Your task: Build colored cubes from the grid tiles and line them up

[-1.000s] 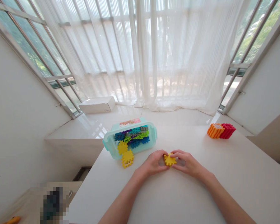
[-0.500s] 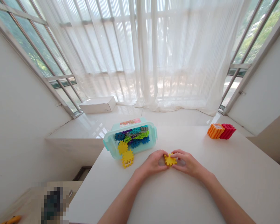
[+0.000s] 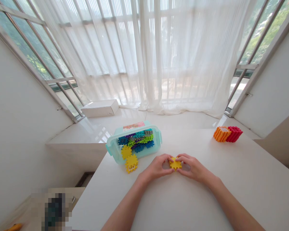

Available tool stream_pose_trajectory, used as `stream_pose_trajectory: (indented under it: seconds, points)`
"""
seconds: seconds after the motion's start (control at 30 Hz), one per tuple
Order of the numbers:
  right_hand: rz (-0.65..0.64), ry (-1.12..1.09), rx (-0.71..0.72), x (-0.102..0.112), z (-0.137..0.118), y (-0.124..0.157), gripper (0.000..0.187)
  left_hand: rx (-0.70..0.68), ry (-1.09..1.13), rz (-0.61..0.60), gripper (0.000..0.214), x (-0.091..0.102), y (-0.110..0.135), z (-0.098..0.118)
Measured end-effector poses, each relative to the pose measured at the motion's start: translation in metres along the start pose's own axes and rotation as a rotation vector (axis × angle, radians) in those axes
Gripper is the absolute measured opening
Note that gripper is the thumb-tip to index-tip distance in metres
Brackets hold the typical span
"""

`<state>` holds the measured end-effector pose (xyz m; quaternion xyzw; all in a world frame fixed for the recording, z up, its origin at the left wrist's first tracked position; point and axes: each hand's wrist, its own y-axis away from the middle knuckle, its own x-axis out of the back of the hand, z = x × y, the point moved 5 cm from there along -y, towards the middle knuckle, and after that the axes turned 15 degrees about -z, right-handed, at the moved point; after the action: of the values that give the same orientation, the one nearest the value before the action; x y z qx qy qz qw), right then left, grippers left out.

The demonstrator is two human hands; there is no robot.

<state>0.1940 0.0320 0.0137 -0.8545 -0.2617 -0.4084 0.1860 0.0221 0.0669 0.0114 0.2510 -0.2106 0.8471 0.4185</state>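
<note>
Between my left hand [image 3: 156, 168] and my right hand [image 3: 192, 168], a yellow spiky-edged waffle block [image 3: 175, 164] is pinched by the fingertips of both. It lies low over the white table [image 3: 183, 199], and my fingers hide part of it. Left of my left hand, two more yellow waffle blocks [image 3: 131, 163] [image 3: 126, 151] rest against a clear plastic storage box [image 3: 113, 149]. That box lies on its side, with a teal lid and a mix of blue, green, purple and grey blocks inside.
Far right on the table stand an orange stack of blocks [image 3: 222, 134] and a red stack [image 3: 234, 134], touching each other. Behind the table are a white cardboard box [image 3: 100, 108] on a glossy sill and a sheer white curtain [image 3: 144, 57]. A pixelated patch sits at lower left.
Both hands still pinch the yellow block, with only a slight shift. The whole view has moved a little as my head moved.
</note>
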Motion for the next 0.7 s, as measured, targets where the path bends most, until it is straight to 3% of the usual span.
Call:
stream_pose_trajectory:
  seconds: [0.33,0.57,0.7]
  points:
    - [0.000,-0.011,0.004,-0.0016,0.0057,0.0006,0.032,0.003,-0.157,-0.040,0.026,0.0004,0.0003,0.0047]
    - [-0.003,-0.067,-0.013,-0.0015,0.0049,-0.0010,0.034,0.035,-0.167,0.001,0.029,-0.0020,-0.0002,-0.0008]
    - [-0.013,-0.094,-0.063,0.0002,0.0049,0.0010,0.049,0.058,-0.124,0.004,0.048,-0.0010,0.0032,0.0007]
